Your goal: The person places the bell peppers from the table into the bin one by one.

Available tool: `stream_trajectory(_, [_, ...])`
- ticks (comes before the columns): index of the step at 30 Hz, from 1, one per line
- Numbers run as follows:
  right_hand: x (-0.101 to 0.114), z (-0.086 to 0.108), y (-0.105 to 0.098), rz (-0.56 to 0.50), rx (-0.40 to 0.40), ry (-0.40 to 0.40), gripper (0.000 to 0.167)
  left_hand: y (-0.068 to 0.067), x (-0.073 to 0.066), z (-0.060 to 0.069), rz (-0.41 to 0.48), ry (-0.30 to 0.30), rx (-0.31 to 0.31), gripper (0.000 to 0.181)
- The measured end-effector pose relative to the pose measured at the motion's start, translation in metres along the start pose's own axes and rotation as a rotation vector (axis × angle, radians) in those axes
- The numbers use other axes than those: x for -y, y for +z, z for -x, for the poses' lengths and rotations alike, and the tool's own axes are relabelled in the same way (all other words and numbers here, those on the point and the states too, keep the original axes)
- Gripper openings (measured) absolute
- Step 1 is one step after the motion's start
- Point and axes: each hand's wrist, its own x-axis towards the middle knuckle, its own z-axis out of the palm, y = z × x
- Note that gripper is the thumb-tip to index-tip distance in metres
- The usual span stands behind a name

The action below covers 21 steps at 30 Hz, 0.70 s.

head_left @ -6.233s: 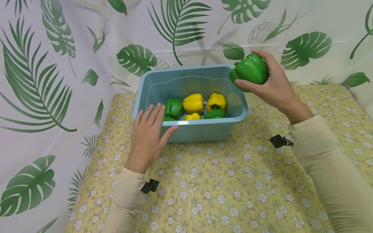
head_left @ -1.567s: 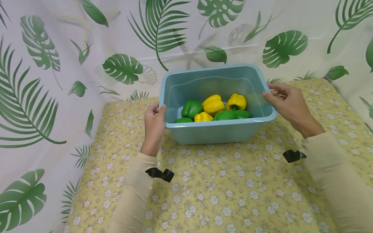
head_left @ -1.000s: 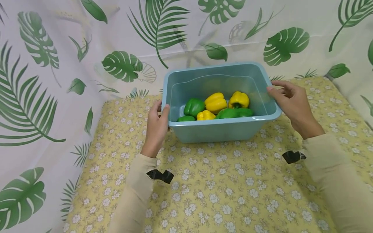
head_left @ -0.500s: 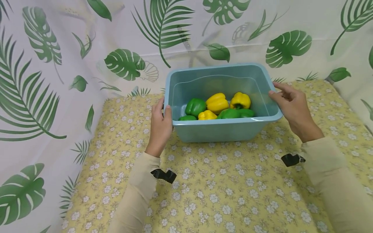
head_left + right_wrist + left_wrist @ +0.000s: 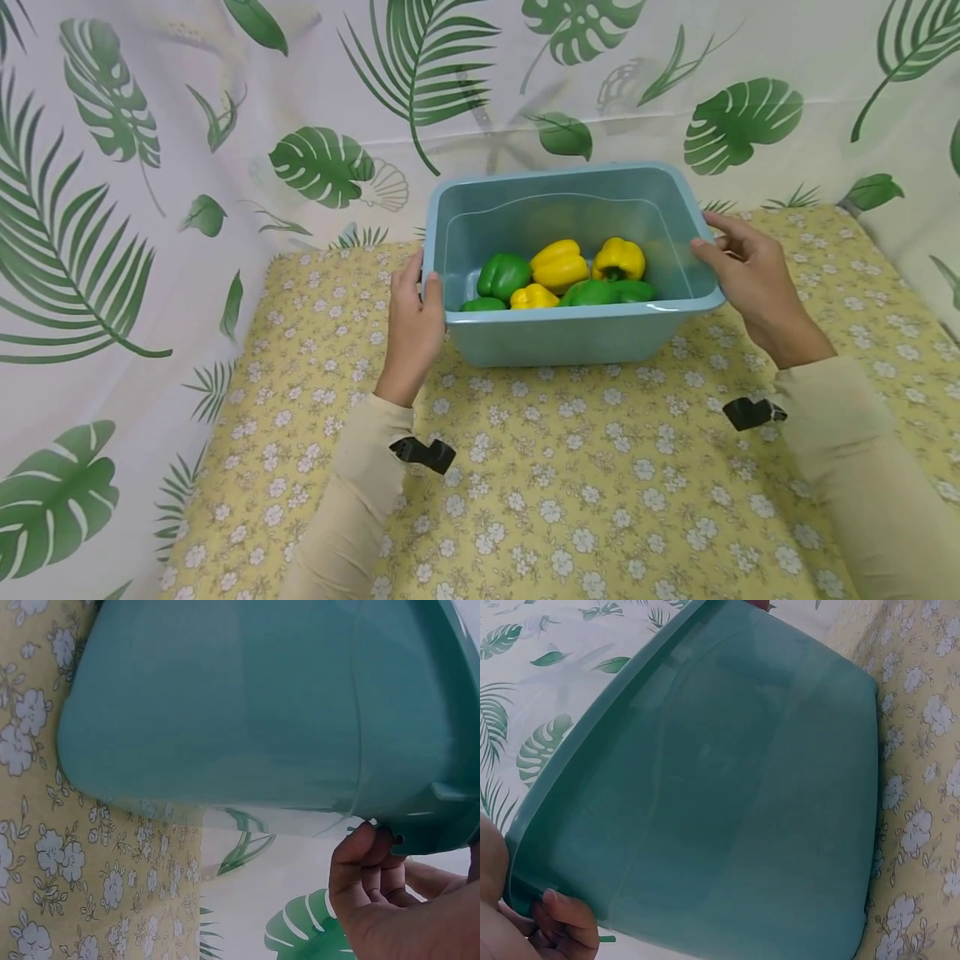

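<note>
A light blue plastic tub [image 5: 555, 340] stands on the flowered cloth, with green and yellow bell peppers inside. One green bell pepper [image 5: 503, 277] lies at the left, a yellow bell pepper [image 5: 559, 265] in the middle and another yellow bell pepper [image 5: 618, 258] at the right. The front wall partly hides the nearer ones. My left hand [image 5: 415, 329] grips the tub's left rim, thumb on top; the left wrist view shows fingers [image 5: 568, 919] curled under it. On the right rim, my right hand [image 5: 757, 279] holds on, its fingers [image 5: 360, 862] bent beneath the lip.
A yellow flowered cloth [image 5: 525, 492] covers the table. Behind and to the left hangs a white leaf-printed sheet [image 5: 480, 100], close to the tub's back. Black straps or mounts [image 5: 423, 455] sit at both wrists.
Earlier my right hand held a green pepper above the tub and my left hand lay on its front rim. That pepper now appears inside, and both hands hold the side rims. Little differs over the last half second.
</note>
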Motion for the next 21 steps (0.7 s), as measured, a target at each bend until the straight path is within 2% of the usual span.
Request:
stream_trajectory(5, [0.0, 0.0, -0.002, -0.005, 0.016, 0.021, 0.064, -0.002, 0.002, 0.0, -0.008, 0.01, 0.017, 0.052])
stream_trajectory(9, [0.0, 0.002, -0.002, -0.003, 0.017, 0.032, 0.066, -0.004, 0.002, 0.0, -0.047, 0.022, 0.031, 0.052])
stream_trajectory(15, [-0.001, 0.004, 0.006, -0.045, -0.005, 0.029, 0.06, -0.003, 0.002, -0.002, -0.098, 0.035, 0.029, 0.052])
stream_trajectory(21, [-0.001, 0.004, 0.01, -0.067, -0.032, 0.019, 0.057, -0.002, 0.002, -0.004, -0.087, 0.042, 0.023, 0.052])
